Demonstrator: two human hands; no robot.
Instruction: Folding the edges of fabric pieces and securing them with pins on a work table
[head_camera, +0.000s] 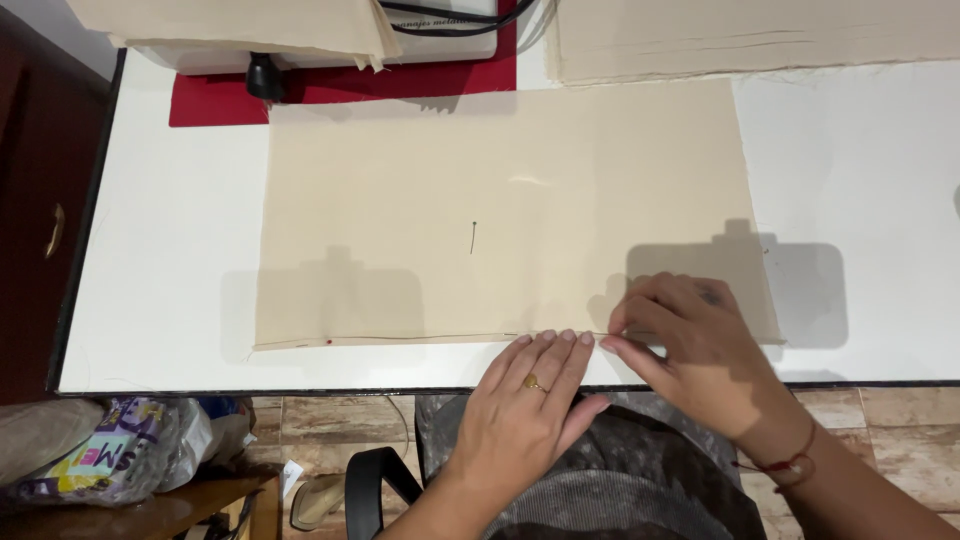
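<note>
A beige rectangle of cloth (500, 200) lies flat on the white table (170, 250), its near edge folded into a narrow hem (400, 338). My left hand (525, 400), with a ring on one finger, presses flat on that hem near the middle, fingers together. Just to its right, my right hand (690, 340) pinches the folded edge between thumb and fingertips. A dark pin (473, 236) lies on the cloth's middle, and a small red pin head (328, 340) shows at the hem's left part.
Stacked beige cloth (740, 35) lies at the back right. A white machine with folded cloth on it (300, 30) stands on a red mat (340, 85) at the back left, with black cables. A patterned bag (110, 455) sits below the table's left edge.
</note>
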